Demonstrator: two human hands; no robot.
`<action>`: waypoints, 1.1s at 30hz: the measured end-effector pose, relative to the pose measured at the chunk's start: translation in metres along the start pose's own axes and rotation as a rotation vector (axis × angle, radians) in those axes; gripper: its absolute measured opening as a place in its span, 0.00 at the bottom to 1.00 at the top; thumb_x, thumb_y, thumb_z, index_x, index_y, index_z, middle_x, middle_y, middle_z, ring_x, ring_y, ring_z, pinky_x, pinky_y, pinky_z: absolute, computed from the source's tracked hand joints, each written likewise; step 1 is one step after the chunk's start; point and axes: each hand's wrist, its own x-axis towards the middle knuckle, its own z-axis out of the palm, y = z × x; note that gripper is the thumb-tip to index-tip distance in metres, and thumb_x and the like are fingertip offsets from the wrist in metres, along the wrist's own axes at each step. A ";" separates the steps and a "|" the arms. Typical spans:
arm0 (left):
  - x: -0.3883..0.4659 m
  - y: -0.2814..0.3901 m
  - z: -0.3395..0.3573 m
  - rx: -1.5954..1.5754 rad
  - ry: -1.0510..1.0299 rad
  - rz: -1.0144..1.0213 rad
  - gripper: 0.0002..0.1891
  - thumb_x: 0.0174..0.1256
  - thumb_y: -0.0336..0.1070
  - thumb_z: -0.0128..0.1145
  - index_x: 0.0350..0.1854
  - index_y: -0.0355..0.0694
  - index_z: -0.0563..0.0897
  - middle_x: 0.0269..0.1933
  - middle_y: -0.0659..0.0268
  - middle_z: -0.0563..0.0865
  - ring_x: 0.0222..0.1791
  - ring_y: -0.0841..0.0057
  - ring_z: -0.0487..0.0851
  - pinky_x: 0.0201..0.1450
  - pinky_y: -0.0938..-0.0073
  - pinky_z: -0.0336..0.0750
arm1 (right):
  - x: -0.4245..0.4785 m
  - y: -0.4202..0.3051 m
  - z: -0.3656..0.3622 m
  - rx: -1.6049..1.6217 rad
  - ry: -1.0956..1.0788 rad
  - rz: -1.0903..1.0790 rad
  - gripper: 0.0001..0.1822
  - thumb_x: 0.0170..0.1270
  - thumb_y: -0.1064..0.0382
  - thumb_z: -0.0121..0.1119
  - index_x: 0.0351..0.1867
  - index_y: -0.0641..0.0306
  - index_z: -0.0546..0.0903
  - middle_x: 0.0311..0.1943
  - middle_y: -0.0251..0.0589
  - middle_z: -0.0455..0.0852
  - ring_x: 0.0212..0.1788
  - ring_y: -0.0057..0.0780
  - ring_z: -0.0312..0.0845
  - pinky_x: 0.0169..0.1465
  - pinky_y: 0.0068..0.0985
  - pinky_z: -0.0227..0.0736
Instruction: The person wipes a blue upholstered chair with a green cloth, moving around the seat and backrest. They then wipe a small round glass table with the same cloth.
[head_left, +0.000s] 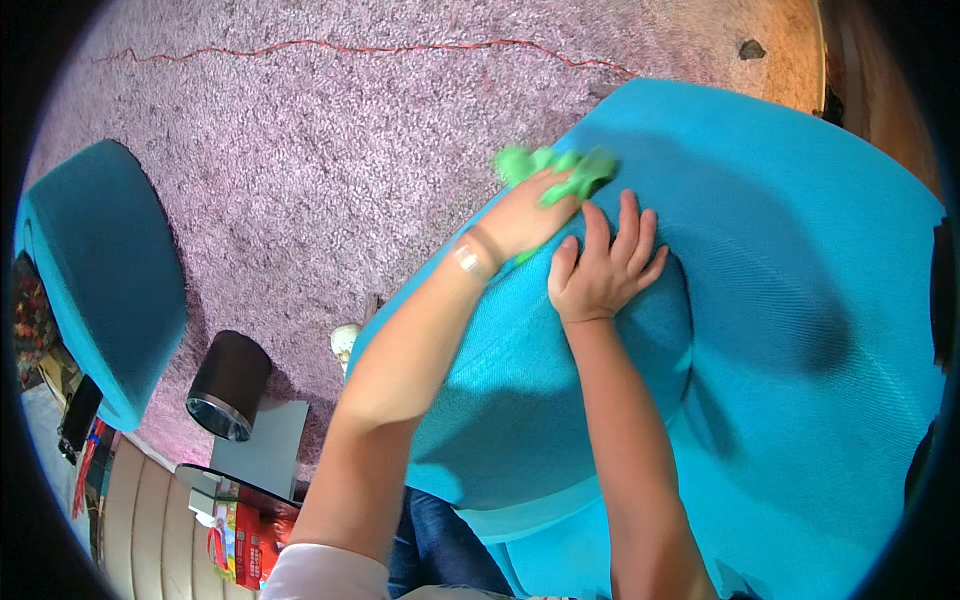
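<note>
My left hand (525, 214), with a pale band around its wrist, grips a bright green cloth (562, 196), partly blurred. The cloth bunches out past the fingers against the edge of a turquoise fabric-covered sofa or armchair (780, 165). Just right of it, my right hand (609, 262) rests with spread fingers on the rounded padded arm (517, 352), holding nothing. The fabric dips and creases beside this padded part. Shadows fall over the seat and the front of the arm.
A mottled purple-grey carpet (300, 165) has a thin red cord (405, 49) across it. At left stand another turquoise upholstered seat (112, 277) and a dark waste bin (231, 375). Lower left, a red printed package (247, 544) lies near a white panel (266, 442).
</note>
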 end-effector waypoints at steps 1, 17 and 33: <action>0.018 -0.011 -0.001 0.199 -0.051 0.238 0.18 0.72 0.42 0.50 0.56 0.35 0.79 0.58 0.48 0.81 0.60 0.57 0.79 0.63 0.66 0.72 | -0.001 -0.005 0.000 0.009 -0.002 -0.007 0.21 0.69 0.45 0.43 0.52 0.43 0.83 0.69 0.41 0.72 0.75 0.43 0.56 0.73 0.56 0.37; -0.172 -0.044 -0.011 -0.174 0.048 -0.691 0.27 0.70 0.45 0.56 0.68 0.39 0.74 0.65 0.57 0.79 0.65 0.70 0.75 0.69 0.72 0.66 | -0.003 0.009 0.002 -0.026 -0.032 0.015 0.19 0.62 0.46 0.50 0.50 0.43 0.84 0.69 0.40 0.72 0.74 0.42 0.56 0.72 0.57 0.39; -0.171 -0.088 -0.010 -0.121 0.040 -0.729 0.27 0.71 0.54 0.49 0.62 0.38 0.77 0.59 0.47 0.82 0.60 0.52 0.79 0.64 0.62 0.70 | 0.000 0.011 -0.003 -0.004 -0.018 -0.011 0.18 0.63 0.49 0.52 0.51 0.45 0.83 0.70 0.41 0.70 0.74 0.46 0.56 0.69 0.62 0.43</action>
